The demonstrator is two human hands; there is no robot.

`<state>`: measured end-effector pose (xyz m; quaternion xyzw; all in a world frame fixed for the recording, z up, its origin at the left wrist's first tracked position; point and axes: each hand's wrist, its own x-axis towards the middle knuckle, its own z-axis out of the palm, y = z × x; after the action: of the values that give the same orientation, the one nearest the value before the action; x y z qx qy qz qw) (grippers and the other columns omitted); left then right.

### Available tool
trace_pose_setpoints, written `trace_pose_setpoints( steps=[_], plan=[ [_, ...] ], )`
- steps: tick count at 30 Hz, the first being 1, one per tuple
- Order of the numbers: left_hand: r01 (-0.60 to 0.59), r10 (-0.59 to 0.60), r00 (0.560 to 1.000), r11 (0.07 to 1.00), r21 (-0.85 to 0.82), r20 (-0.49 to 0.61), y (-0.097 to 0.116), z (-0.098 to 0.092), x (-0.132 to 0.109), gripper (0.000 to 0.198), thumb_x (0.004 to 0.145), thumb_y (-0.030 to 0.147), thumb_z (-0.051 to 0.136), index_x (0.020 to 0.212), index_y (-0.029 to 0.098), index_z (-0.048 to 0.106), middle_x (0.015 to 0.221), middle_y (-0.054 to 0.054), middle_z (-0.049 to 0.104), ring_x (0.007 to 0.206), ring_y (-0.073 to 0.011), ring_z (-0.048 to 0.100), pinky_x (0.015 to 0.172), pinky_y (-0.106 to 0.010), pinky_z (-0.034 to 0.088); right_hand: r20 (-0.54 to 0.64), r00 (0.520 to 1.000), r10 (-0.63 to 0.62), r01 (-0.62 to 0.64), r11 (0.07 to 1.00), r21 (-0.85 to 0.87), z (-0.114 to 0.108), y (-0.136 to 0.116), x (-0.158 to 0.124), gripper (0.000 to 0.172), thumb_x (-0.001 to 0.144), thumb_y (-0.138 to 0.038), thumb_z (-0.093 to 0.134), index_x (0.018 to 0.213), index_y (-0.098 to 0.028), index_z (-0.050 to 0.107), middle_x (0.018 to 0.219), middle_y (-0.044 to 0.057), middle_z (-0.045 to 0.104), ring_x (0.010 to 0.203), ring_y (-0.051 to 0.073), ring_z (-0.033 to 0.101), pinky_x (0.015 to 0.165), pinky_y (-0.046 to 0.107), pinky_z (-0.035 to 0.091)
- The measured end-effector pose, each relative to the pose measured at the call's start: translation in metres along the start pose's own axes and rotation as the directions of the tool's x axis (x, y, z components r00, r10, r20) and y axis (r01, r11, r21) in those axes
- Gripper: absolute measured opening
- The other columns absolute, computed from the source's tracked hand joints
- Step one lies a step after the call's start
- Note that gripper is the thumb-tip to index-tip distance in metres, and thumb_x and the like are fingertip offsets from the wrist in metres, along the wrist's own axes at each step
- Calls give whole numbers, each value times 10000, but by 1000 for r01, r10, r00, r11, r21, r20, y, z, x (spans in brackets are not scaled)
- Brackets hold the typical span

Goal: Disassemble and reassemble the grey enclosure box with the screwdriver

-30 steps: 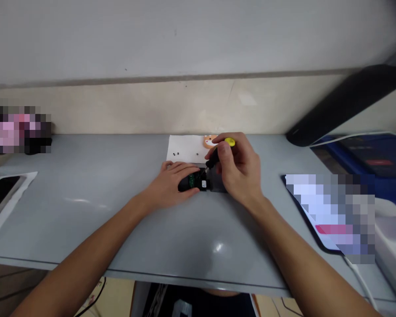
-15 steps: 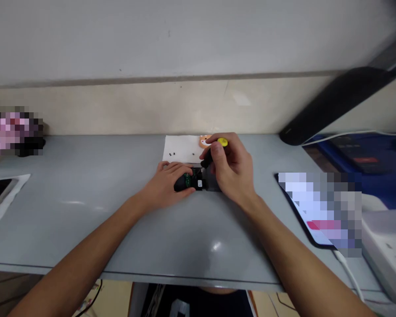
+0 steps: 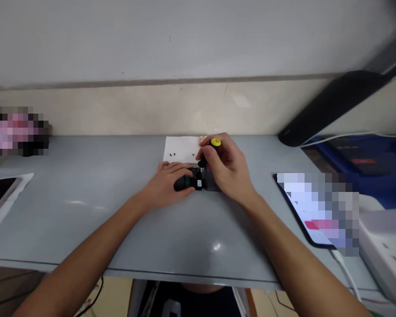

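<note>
In the head view, an opened black electronic device (image 3: 199,183) lies flat on the desk, a green circuit board showing. My left hand (image 3: 166,185) is closed around its left end, thumb on the near side and fingers over the far side. In my right hand (image 3: 229,169) is a screwdriver (image 3: 215,142) with a black handle and yellow cap, tilted over the device. Its shaft reaches down toward the board; whether the tip touches cannot be made out. Behind the device, a white sheet of paper (image 3: 183,147) carries several tiny dark screws (image 3: 172,154).
An orange item (image 3: 203,139) is partly hidden behind my right hand. A tablet-like device (image 3: 303,215) with a lit, blurred screen lies right, near a white power strip (image 3: 387,246). A dark phone (image 3: 0,196) rests at left. A black lamp-like post (image 3: 330,108) stands back right.
My right hand has shifted slightly left with the screwdriver, whose handle now stands more upright and covers more of the orange item. My left hand keeps its hold on the device.
</note>
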<state>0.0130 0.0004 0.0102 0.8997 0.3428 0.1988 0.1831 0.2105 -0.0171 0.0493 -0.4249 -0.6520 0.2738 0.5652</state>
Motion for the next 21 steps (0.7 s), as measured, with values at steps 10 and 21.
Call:
trace_pose_setpoints(
  steps=[10,21],
  plan=[
    [-15,16,999,999,33,-41,-7,7,0,250,969,378,669,1202,291,644,1418,-19,653,1332,-250,576,1160,-483,308,-111,994,23,8,963,270,3,6,6,162,980,-374,644,997,-255,536,1005,20,670,909,150,672,828,355,551],
    [-31,32,999,999,39,-43,-5,6,0,222,971,364,655,1176,279,639,1417,-23,650,1317,-247,587,1136,-469,319,72,974,216,-215,769,601,0,4,10,448,961,-694,493,1014,-280,656,747,-2,481,663,133,494,655,303,458]
  ],
)
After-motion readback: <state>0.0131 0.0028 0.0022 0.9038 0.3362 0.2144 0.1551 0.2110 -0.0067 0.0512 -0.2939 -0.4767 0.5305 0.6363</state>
